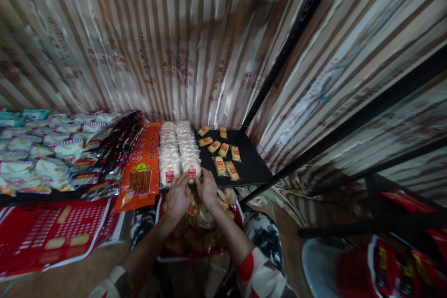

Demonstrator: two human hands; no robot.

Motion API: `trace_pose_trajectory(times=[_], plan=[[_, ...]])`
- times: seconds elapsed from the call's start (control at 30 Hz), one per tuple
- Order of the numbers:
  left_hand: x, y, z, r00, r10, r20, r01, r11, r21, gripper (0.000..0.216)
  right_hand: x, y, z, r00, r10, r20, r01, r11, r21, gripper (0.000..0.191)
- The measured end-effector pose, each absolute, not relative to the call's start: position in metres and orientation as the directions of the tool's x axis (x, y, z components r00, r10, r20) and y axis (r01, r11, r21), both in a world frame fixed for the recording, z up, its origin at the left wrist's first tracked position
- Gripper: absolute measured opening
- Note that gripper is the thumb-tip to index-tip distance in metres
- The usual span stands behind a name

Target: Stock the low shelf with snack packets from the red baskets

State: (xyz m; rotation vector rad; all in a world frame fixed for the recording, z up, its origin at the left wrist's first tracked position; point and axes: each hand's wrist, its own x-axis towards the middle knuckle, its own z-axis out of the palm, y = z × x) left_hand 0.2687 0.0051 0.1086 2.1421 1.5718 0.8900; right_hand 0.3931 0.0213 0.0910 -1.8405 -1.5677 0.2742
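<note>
My left hand (179, 194) and my right hand (207, 189) meet at the front end of a row of round white rice crackers in clear wrappers. Between their closed fingertips is the front rice cracker packet (192, 168), which has a red label. A matching row of wrapped crackers (169, 165) lies directly to the left. Under my forearms, on my lap, sits an open red bag (239, 214) holding several yellowish wrapped snacks (204, 214). Small yellow snack packets (223, 150) lie scattered on the black shelf (253, 167) to the right of the rows.
Left of the crackers lie an orange snack bag (139, 167) and many white packets (68, 149). A red printed bag (52, 233) hangs below the shelf edge. Black metal posts (286, 46) slant across the right. A striped curtain (174, 42) is behind; a white tub (319, 265) stands lower right.
</note>
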Motion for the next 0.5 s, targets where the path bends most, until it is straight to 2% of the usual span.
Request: trace_pose_trajectory(times=[0.13,0.27,0.37,0.5], plan=[[0.267,-0.009,0.104,0.224,0.924,0.311,0.711,-0.373,0.596,0.039,0.394,0.002,0.087,0.295,0.905,0.306,0.648,0.046,-0.760,0.036],[0.273,-0.030,0.094,0.352,0.890,0.289,0.660,-0.455,0.598,0.038,0.401,-0.030,0.067,0.359,0.869,0.340,0.628,0.045,-0.777,0.030],[0.283,-0.045,0.078,0.432,0.886,0.167,0.659,-0.437,0.612,0.039,0.411,-0.053,0.047,0.417,0.859,0.297,0.657,-0.060,-0.751,0.029],[0.298,-0.059,0.059,0.422,0.903,-0.075,0.746,-0.299,0.596,0.039,0.427,-0.074,0.031,0.477,0.868,0.135,0.693,-0.277,-0.665,0.033]])
